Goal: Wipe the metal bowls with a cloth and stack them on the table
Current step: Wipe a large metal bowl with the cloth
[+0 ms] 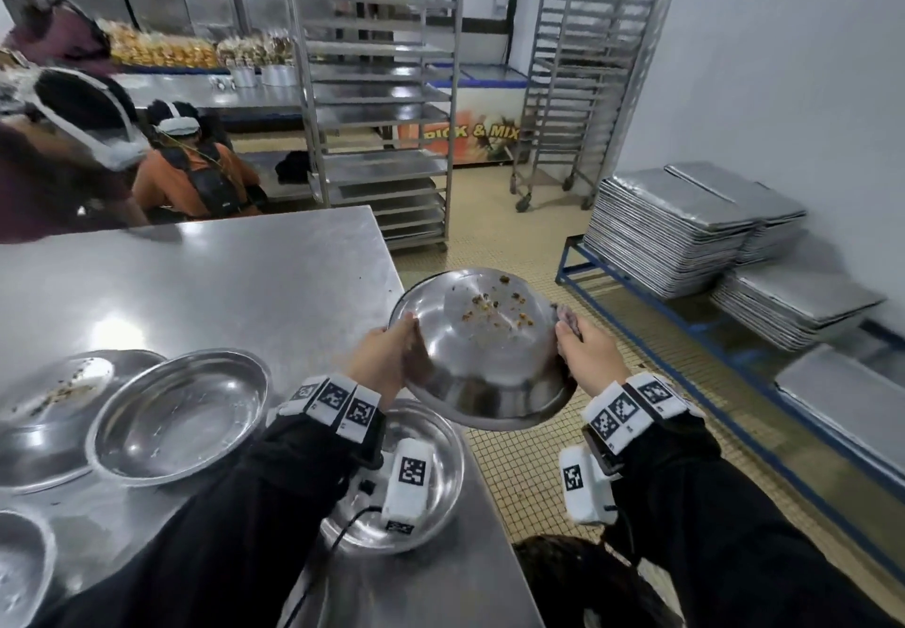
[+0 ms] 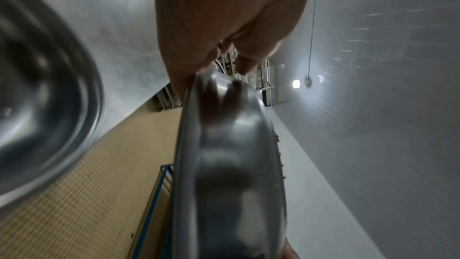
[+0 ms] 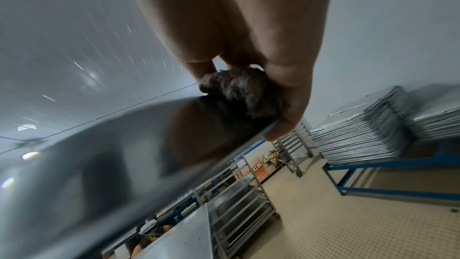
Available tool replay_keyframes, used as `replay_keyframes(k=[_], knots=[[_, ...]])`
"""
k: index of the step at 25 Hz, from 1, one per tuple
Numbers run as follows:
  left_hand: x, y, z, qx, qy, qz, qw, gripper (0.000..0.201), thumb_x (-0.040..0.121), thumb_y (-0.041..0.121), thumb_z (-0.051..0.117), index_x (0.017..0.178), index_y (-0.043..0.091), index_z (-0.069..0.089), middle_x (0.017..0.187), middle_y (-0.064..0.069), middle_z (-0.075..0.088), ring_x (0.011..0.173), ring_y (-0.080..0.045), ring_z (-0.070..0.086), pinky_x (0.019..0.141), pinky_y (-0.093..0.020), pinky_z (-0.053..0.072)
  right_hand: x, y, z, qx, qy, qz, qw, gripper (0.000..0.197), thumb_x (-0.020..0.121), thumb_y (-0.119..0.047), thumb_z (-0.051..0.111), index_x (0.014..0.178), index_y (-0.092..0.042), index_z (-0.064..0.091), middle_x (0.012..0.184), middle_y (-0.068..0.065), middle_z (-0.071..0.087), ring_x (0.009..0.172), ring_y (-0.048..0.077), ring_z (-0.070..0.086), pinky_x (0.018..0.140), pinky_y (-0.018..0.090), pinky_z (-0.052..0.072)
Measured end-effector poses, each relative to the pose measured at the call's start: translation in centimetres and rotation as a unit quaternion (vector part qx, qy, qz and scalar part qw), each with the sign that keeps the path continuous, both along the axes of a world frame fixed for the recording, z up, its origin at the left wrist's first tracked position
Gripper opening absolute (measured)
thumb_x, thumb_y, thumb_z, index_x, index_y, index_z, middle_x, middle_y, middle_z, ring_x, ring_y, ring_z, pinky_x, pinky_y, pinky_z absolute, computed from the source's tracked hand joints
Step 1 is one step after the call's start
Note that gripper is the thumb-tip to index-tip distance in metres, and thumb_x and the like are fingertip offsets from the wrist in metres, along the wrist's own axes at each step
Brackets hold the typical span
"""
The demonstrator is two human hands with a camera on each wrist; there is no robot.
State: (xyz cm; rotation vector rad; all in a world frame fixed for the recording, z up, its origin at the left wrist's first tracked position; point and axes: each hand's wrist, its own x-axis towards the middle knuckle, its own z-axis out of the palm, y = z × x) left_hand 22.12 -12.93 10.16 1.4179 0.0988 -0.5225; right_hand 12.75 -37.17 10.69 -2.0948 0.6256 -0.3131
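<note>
Crumb-flecked round metal bowl (image 1: 482,348), stiff, light and likely slippery, hangs tilted just off the steel table's (image 1: 235,279) right edge, left hand (image 1: 379,363) gripping one rim, right hand (image 1: 585,350) pinching the opposite rim with a dark crumpled cloth (image 3: 239,90).

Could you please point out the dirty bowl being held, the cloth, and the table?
dirty bowl (image 1: 482,333), head view, inner wall below the crumbs.
cloth (image 3: 239,90), right wrist view, bunched middle.
table (image 1: 220,279), head view, bare top.

held bowl (image 1: 482,348) off table (image 1: 220,274) edge | trays (image 1: 671,230) right
</note>
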Motion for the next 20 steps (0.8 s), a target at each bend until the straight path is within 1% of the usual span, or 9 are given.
replay_keyframes(k=[1,2,4,6,9,11,13,16,20], knots=[[-1.6,-1.0,0.2,0.004,-0.013,-0.036,0.999,0.064,0.082,0.054,0.065,0.116,-0.001,0.06,0.098,-0.014,0.07,0.093,-0.027,0.068,0.086,-0.044,0.055,-1.9,-0.8,0.2,-0.01,-0.008,-0.008,1.0,0.039,0.099,-0.033,0.042,0.13,-0.012,0.052,0.126,0.015,0.05,0.11,0.027,0.053,0.09,0.029,0.04],[-3.1,-2.0,0.4,0.004,-0.01,-0.026,1.0,0.051,0.09,0.044,0.06,0.115,0.0,0.059,0.097,-0.013,0.069,0.09,-0.026,0.067,0.084,-0.043,0.055,-3.8,-1.6,0.2,-0.017,-0.011,-0.019,1.0,0.038,0.099,-0.031,0.042,0.129,-0.01,0.053,0.124,0.016,0.051,0.106,0.025,0.053,0.086,0.027,0.038],[-5.1,-3.9,0.2,-0.017,0.017,0.004,1.0,0.033,0.101,0.03,0.047,0.104,-0.001,0.059,0.091,-0.015,0.066,0.081,-0.027,0.064,0.07,-0.038,0.054,-6.8,-3.3,-0.3,-0.025,-0.004,-0.05,0.998,0.036,0.1,-0.03,0.041,0.128,-0.01,0.053,0.12,0.018,0.053,0.1,0.025,0.054,0.082,0.026,0.036],[-6.9,-6.5,-0.6,-0.022,0.044,-0.019,0.999,0.031,0.104,0.026,0.041,0.093,0.004,0.059,0.092,-0.016,0.063,0.079,-0.025,0.062,0.069,-0.037,0.052,-9.9,-5.1,-1.2,-0.028,-0.005,-0.08,0.996,0.037,0.099,-0.031,0.041,0.131,-0.014,0.051,0.12,0.018,0.053,0.105,0.027,0.055,0.085,0.029,0.04],[-8.8,-10.3,-2.1,-0.018,0.065,-0.034,0.997,0.027,0.104,0.024,0.035,0.084,0.015,0.052,0.087,-0.006,0.056,0.074,-0.02,0.055,0.069,-0.036,0.047,-13.4,-8.2,-3.1,-0.04,-0.007,-0.105,0.994,0.038,0.099,-0.029,0.041,0.135,-0.018,0.049,0.125,0.013,0.051,0.113,0.027,0.053,0.097,0.035,0.041],[-10.0,-12.5,-3.0,-0.008,0.07,-0.043,0.997,0.027,0.104,0.025,0.035,0.084,0.017,0.051,0.085,-0.004,0.056,0.073,-0.02,0.054,0.07,-0.036,0.047,-14.9,-10.4,-4.4,-0.059,0.003,-0.104,0.993,0.035,0.099,-0.029,0.042,0.132,-0.021,0.051,0.121,0.01,0.054,0.11,0.025,0.055,0.094,0.034,0.043],[-10.4,-14.1,-4.0,0.012,0.058,-0.041,0.997,0.026,0.104,0.027,0.037,0.085,0.019,0.052,0.087,-0.005,0.057,0.076,-0.021,0.056,0.078,-0.041,0.049,-15.5,-12.4,-5.4,-0.074,0.013,-0.094,0.993,0.031,0.098,-0.028,0.044,0.127,-0.023,0.054,0.115,0.008,0.058,0.104,0.024,0.057,0.088,0.032,0.044],[-10.7,-16.0,-5.6,0.054,0.032,-0.016,0.998,0.025,0.102,0.034,0.042,0.087,0.02,0.057,0.101,-0.013,0.061,0.094,-0.031,0.06,0.098,-0.054,0.048,-15.6,-15.5,-6.1,-0.081,0.025,-0.055,0.995,0.031,0.097,-0.025,0.046,0.125,-0.018,0.058,0.114,0.005,0.063,0.106,0.023,0.059,0.088,0.03,0.044],[-11.1,-17.6,-7.0,0.106,0.015,0.009,0.994,0.034,0.105,0.028,0.035,0.087,0.014,0.059,0.101,-0.019,0.063,0.103,-0.034,0.061,0.097,-0.046,0.049,-13.9,-17.9,-4.8,-0.114,0.048,0.013,0.992,0.03,0.098,-0.024,0.046,0.123,-0.015,0.061,0.112,0.002,0.066,0.105,0.021,0.06,0.078,0.022,0.037]])
